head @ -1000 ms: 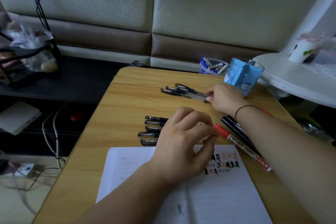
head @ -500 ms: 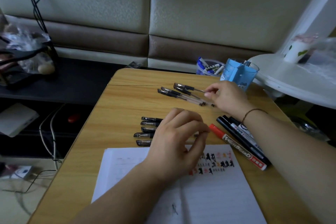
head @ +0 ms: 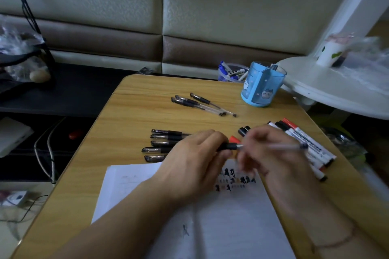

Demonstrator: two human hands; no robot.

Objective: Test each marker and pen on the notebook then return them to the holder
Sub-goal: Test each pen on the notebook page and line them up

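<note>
Looking down from the head camera, both hands meet over the top edge of the notebook [head: 231,227] on the wooden bench [head: 130,115]. The left hand [head: 195,166] curls its fingers round the black grip end of a clear pen [head: 271,147], and the right hand [head: 271,153] — blurred — pinches the same pen along its see-through barrel, which sticks out to the right. The notebook page carries small black and red test marks (too smeared to read). Left of the hands lie five black pen caps [head: 162,143] in a row; farther back, three uncapped pens [head: 202,104] lie side by side. The whiteboard markers [head: 305,143] lie beside the right hand — red and black caps. The blue holder [head: 261,88] stands upright at the bench's far right corner.
</note>
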